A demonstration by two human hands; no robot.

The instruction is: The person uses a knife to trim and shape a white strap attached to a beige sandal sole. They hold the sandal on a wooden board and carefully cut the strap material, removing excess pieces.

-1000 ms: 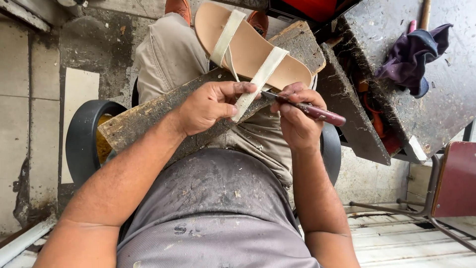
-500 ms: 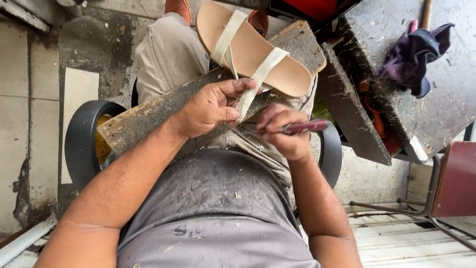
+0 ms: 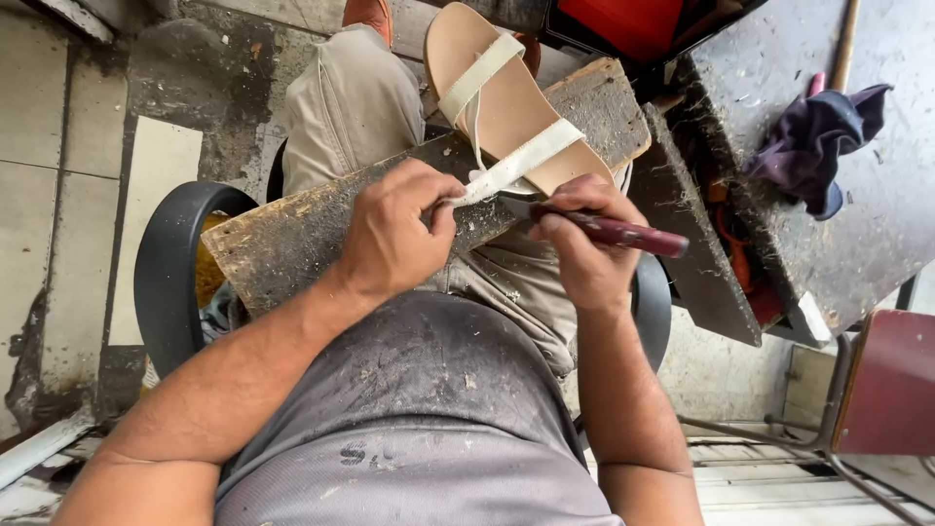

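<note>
On lap, worn board (image 3: 321, 234) (sandal (image 3: 506, 102) atop)

right hand (image 3: 584, 248) moved back up to the strap end (image 3: 487, 185) | knife (image 3: 609, 232) tip now at the strap again | left hand (image 3: 394, 239) pinch shifted slightly

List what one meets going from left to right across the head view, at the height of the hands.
Black chair arm → left hand → white strap end → right hand → red tool handle → dark workbench.

Grey shirt (image 3: 419, 429) (dusty, paint-flecked), khaki trousers (image 3: 351, 107), one brown shoe (image 3: 368, 14), arms bare below the sleeves.
</note>
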